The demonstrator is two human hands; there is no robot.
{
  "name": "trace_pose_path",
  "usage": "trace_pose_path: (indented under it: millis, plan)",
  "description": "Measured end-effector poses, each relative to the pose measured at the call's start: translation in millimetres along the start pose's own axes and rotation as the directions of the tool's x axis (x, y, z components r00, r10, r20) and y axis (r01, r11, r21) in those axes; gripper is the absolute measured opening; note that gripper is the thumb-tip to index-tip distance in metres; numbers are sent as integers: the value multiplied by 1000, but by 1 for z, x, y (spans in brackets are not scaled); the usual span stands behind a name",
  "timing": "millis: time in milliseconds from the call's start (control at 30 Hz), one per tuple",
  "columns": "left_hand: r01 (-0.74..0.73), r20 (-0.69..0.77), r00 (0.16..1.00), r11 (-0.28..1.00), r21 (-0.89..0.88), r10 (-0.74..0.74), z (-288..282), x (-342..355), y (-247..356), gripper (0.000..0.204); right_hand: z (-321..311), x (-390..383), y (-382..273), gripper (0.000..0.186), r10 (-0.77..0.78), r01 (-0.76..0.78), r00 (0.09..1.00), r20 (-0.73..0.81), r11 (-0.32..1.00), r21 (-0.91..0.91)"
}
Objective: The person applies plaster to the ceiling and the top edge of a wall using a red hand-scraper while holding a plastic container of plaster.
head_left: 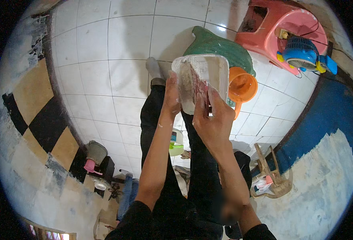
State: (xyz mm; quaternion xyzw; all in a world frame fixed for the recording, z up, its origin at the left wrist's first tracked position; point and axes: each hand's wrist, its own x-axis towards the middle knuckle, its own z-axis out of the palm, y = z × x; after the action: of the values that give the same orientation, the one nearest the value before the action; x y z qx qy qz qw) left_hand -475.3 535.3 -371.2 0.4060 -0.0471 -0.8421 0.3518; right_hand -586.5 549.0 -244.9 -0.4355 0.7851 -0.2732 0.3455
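My left hand (pixel 171 94) grips the left side of a white plastic tub (pixel 220 70) smeared inside with pale, paint-like material. My right hand (pixel 212 108) is closed on a reddish tool (pixel 197 86), maybe a brush, whose white-coated end dips into the tub; its exact type is unclear. An orange dipper (pixel 246 82) lies just right of the tub, below my hands, on a crumpled green sack (pixel 212 44).
A pink plastic stool (pixel 256 16) with a blue fan (pixel 302 50) stands upper right. A wooden object (pixel 282 184) is lower right. A grey bucket (pixel 96 152) and pink dipper (pixel 89 165) sit lower left. Patchily painted walls (pixel 44 92) flank the tiled floor (pixel 128 36).
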Motion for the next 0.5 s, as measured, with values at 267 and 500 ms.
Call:
trace_pose_path:
  millis: [267, 500]
  plan:
    - [25, -126, 992, 994, 104, -12, -3, 5, 9, 70, 8, 8, -5, 28, -20, 21, 1000, 20, 999, -49]
    - [-45, -56, 997, 995, 88, 50, 3, 2, 11, 60, 8, 1, 2, 26, -46, 44, 998, -39, 999, -32]
